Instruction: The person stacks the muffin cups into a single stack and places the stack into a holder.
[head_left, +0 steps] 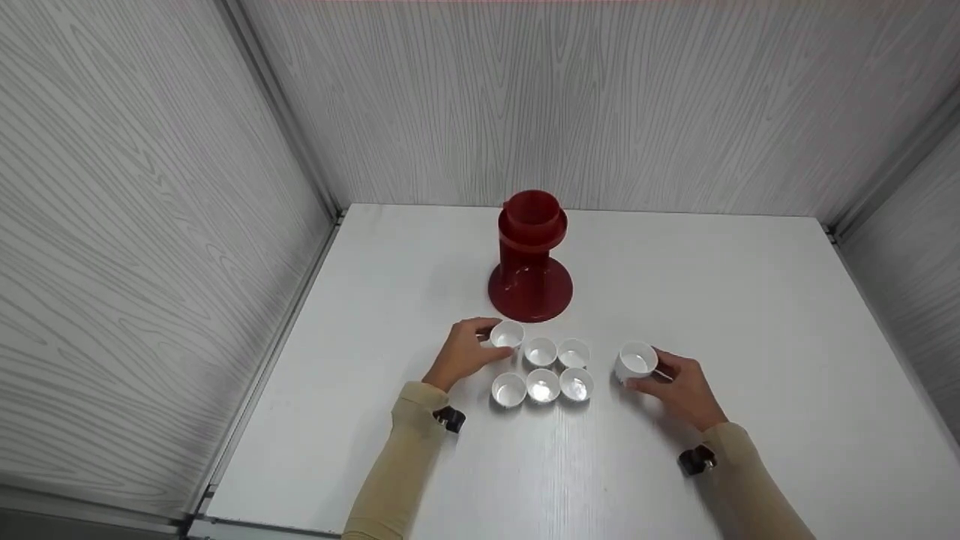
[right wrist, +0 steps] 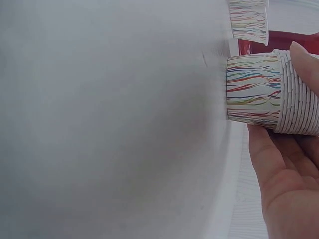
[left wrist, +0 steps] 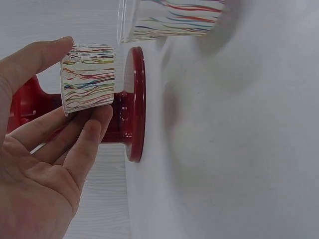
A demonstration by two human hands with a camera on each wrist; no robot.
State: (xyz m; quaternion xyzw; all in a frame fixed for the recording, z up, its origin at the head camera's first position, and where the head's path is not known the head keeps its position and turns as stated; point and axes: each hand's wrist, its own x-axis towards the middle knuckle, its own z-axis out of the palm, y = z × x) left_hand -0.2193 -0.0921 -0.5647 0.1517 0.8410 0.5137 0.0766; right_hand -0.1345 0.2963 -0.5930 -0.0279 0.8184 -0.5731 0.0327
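Observation:
My left hand (head_left: 463,354) pinches a single small paper cup (left wrist: 88,77) with wavy coloured stripes between thumb and fingers. In the left wrist view this cup hangs a little off the table. A nested stack of the same paper cups (right wrist: 264,92) is in my right hand (right wrist: 289,184), gripped near its layered rims. The stack stands upright to the right of the other cups, its base at or close to the table. Between the hands, several loose cups (head_left: 543,385) stand mouth up in two rows on the table.
A red plastic stand (head_left: 530,289) with a round base and a ring-shaped top rises behind the cups. The white table (head_left: 750,300) is bordered by a pale wood-grain panel (head_left: 562,97) at the back and more panels at both sides.

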